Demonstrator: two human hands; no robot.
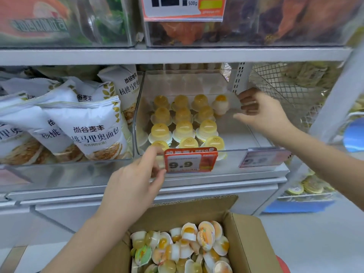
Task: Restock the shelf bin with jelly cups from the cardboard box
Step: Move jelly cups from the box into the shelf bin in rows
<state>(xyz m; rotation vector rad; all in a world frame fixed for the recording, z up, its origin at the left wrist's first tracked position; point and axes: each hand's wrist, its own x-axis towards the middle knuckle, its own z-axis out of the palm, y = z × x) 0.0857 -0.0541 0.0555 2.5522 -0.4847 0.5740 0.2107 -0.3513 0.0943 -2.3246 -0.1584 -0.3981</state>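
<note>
Btwn hands [136,180] [258,113], jelly cups [185,123] in bin [246,138]

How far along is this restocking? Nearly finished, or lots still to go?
Partly done. About a dozen jelly cups stand in neat rows on the left of the clear bin. The right hand is beside one at the back row's end; the left hand is at the front. The cardboard box is still full.

Thirteen jelly cups [184,128] stand in the clear bin [246,134], a heap fills the box [246,237], two hands.
</note>
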